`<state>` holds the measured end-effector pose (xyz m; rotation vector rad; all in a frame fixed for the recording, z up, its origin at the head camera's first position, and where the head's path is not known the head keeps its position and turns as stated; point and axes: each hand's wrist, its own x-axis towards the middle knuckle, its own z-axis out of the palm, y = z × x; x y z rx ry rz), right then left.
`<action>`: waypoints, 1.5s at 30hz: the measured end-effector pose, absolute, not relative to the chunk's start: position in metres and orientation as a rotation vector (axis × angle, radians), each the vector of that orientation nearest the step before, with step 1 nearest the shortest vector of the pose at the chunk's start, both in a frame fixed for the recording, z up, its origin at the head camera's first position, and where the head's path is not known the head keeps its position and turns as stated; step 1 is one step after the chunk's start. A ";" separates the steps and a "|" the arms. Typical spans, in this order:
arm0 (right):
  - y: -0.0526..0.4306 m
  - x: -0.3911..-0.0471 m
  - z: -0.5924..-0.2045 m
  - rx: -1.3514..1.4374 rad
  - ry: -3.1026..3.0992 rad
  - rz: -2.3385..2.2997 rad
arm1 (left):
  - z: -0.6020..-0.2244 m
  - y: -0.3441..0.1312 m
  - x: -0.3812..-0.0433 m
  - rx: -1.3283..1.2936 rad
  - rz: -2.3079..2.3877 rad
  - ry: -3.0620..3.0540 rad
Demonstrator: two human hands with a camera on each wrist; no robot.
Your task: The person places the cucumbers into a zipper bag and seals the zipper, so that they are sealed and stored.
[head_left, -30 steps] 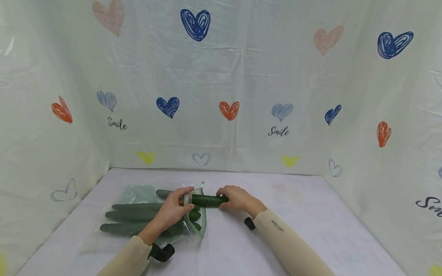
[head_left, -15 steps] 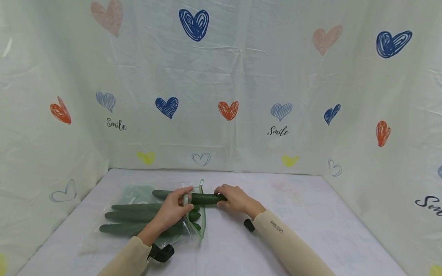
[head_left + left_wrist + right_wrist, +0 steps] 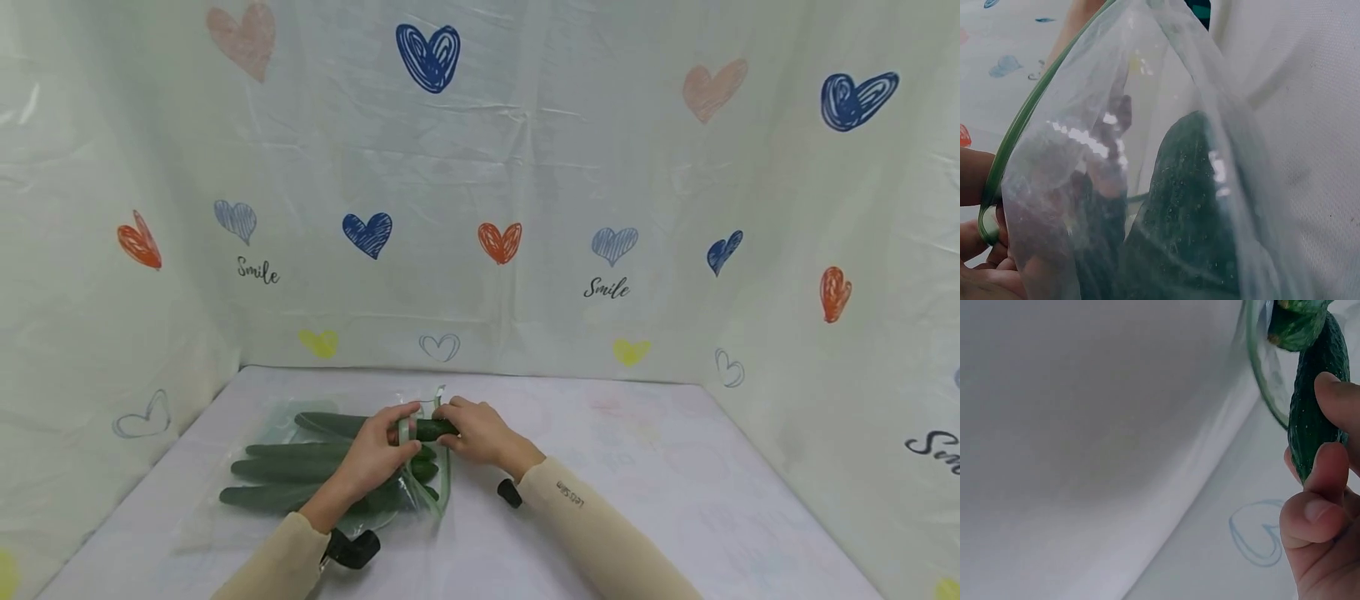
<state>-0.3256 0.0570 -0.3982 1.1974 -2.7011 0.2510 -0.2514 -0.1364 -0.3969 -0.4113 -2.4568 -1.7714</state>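
Observation:
A clear zip bag (image 3: 202, 525) with a green-edged mouth lies on the left of the table. Inside it are several dark green cucumbers (image 3: 288, 472). My left hand (image 3: 369, 446) pinches the edge of the bag's mouth; in the left wrist view, its fingers (image 3: 975, 178) are at the green zip strip (image 3: 1019, 122). My right hand (image 3: 483, 432) grips the near end of another cucumber (image 3: 1313, 394), whose far part lies inside the bag. In the head view, my left hand covers the middle of this cucumber. Thumb and fingers wrap its end in the right wrist view.
The white table (image 3: 600, 467) stretches off to the right of my right hand. A pale curtain (image 3: 540, 325) printed with hearts stands behind and along both sides. Black wrist camera mounts (image 3: 352, 550) sit under both forearms.
My right hand has moved left, pushing the cucumber deeper into the bag, so less of it shows outside the mouth. My left hand stays in place at the bag's edge.

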 end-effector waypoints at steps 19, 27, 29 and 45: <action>0.051 -0.338 -0.406 1.192 -2.744 0.589 | -0.399 -0.135 -0.252 -0.386 -1.785 -2.471; 0.067 -0.342 -0.412 1.173 -2.834 0.558 | -0.400 -0.134 -0.252 -0.363 -1.797 -2.474; 0.068 -0.342 -0.412 1.172 -2.833 0.569 | -0.400 -0.134 -0.252 -0.360 -1.803 -2.471; 0.061 -0.342 -0.413 1.124 -2.751 0.926 | -0.400 -0.134 -0.251 -0.345 -1.803 -2.477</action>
